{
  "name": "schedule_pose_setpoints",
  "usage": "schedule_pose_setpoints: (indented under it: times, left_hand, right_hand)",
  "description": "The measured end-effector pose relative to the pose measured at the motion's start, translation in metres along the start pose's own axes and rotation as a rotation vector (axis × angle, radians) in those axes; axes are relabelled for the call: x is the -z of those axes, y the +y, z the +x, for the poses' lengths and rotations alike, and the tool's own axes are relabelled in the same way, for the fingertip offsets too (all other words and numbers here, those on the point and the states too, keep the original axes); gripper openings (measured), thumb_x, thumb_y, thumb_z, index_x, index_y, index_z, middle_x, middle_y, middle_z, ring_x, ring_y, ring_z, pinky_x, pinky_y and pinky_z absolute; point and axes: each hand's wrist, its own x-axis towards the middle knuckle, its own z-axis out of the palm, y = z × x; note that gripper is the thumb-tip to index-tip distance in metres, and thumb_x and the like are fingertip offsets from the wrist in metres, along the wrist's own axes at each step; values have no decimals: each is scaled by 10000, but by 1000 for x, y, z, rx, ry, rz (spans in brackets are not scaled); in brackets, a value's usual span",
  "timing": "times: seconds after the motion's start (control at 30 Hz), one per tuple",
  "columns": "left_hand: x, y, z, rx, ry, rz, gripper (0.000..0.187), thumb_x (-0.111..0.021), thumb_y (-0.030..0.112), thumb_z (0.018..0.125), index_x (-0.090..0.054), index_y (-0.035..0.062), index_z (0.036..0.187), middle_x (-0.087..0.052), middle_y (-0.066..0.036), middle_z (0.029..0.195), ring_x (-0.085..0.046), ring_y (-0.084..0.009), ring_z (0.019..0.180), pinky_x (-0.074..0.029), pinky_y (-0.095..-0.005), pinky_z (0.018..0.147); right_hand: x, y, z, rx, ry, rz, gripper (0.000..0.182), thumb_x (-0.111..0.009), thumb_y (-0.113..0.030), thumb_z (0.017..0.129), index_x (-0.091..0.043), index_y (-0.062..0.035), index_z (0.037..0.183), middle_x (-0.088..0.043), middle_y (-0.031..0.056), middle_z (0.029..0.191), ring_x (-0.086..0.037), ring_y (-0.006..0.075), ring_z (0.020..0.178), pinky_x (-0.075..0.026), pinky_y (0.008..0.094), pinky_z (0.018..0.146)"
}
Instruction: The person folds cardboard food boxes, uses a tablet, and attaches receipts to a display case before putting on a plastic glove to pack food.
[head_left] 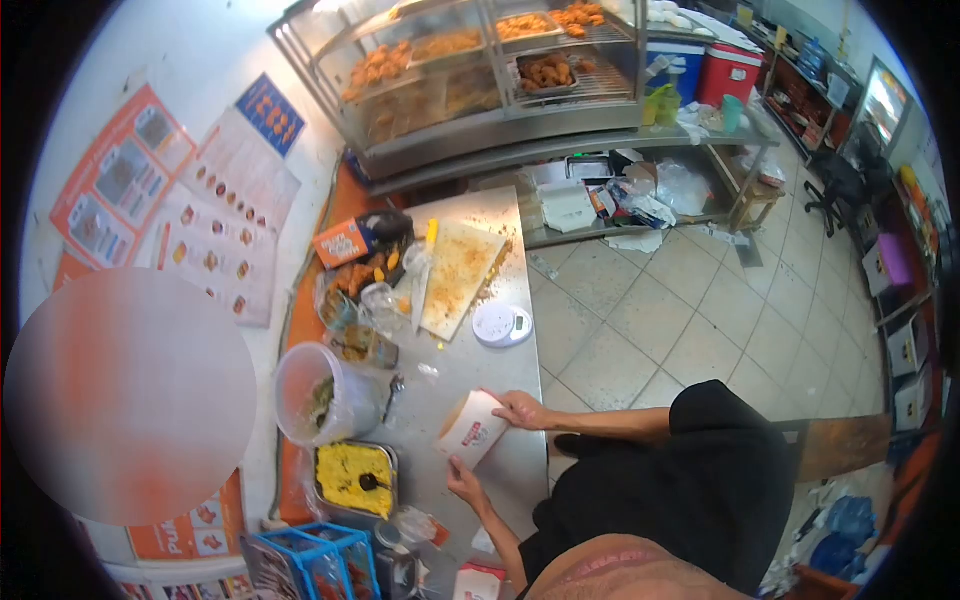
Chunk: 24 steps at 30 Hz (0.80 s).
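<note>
A white paper food sleeve (474, 430) with red print is held above the metal table (430, 385). My right hand (522, 410) grips its upper right edge, fingers closed on it. Lower down, my left hand (465, 482) pinches the bottom edge of the same sleeve. A round white kitchen scale (502, 325) lies beyond my right hand. Past it is a crumb-covered cutting board (462, 275) with a knife (417, 295) at its left side. Black tongs or a spoon (393, 398) lie left of the sleeve.
Along the left are a clear bucket (325, 395), a tray of yellow food (355, 478) and a blue rack (318, 560). Fried food sits in a glass display case (480, 70) at the back. Another printed sleeve (479, 583) lies near the table's front.
</note>
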Motion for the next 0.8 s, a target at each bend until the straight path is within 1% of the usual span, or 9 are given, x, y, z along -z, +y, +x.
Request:
schedule_pose_setpoints:
  times: [0.03, 0.13, 0.23, 0.33, 0.4, 0.43, 0.53, 0.6, 0.8]
  left_hand:
    - [0, -6, 5, 16, 4, 145, 453, -541, 323, 965, -627, -115, 1044, -679, -167, 913, -632, -234, 824, -482, -357, 774]
    - [-10, 3, 20, 48, 25, 551, 538, -532, 391, 948, -665, -123, 858, -648, -231, 681, -628, -309, 630, -489, -426, 650]
    - [1, -26, 42, -37, -78, 676, 576, -551, 429, 920, -668, -113, 760, -621, -208, 582, -592, -340, 530, -474, -451, 592]
    - [13, -32, 68, 198, -230, 740, 471, -632, 370, 866, -652, -100, 874, -632, -232, 751, -604, -336, 686, -471, -452, 659]
    - [9, -30, 75, -69, -162, 667, 396, -658, 297, 825, -620, -79, 944, -591, -237, 857, -573, -342, 786, -454, -454, 722]
    - [7, -29, 76, -326, -96, 587, 376, -685, 223, 783, -589, -58, 1014, -549, -241, 964, -542, -348, 887, -438, -457, 785]
    - [-2, -39, 95, -342, -113, 711, 456, -675, 101, 701, -513, -12, 1113, -441, -235, 1064, -456, -373, 1000, -384, -463, 893]
    - [-23, -24, 82, -604, 75, 694, 370, -643, 77, 689, -564, -3, 1042, -497, -212, 1036, -485, -372, 968, -392, -458, 879]
    - [-21, -13, 75, -655, 51, 829, 116, -570, 119, 861, -633, 22, 865, -594, -126, 901, -532, -351, 899, -407, -458, 802]
  right_hand:
    - [-10, 4, 10, -18, 35, -292, 440, -535, -387, 938, -613, -50, 1210, -671, 200, 952, -637, 321, 862, -492, 387, 812]
    - [-3, -12, 24, -89, 89, -195, 478, -461, -437, 953, -648, -25, 1109, -645, 229, 850, -602, 386, 890, -481, 456, 821]
    - [19, -38, 28, -380, -232, -230, 442, -439, -385, 952, -527, -100, 1279, -618, 238, 974, -577, 435, 927, -470, 489, 849]
    - [-2, -18, 50, -402, -213, -415, 417, -531, -300, 897, -541, -99, 1262, -608, 200, 1035, -558, 409, 1004, -451, 470, 902]
    - [-16, -12, 67, 138, 254, -409, 307, -574, -224, 832, -609, -66, 1093, -559, 192, 1044, -506, 376, 997, -456, 454, 812]
    - [-21, -12, 75, 137, 250, -406, 307, -574, -224, 832, -609, -66, 1093, -559, 192, 1044, -506, 376, 997, -456, 454, 812]
    - [-30, -10, 84, 406, -15, -418, 279, -610, -97, 736, -580, -37, 1007, -536, 141, 1018, -492, 327, 995, -407, 406, 857]
    - [-43, 2, 87, 602, 132, -527, 193, -598, -112, 756, -554, -35, 927, -515, 132, 920, -484, 306, 885, -395, 409, 799]
    - [-33, -21, 78, 491, 107, -521, 170, -576, -199, 811, -565, -40, 869, -536, 137, 927, -496, 300, 915, -382, 432, 824]
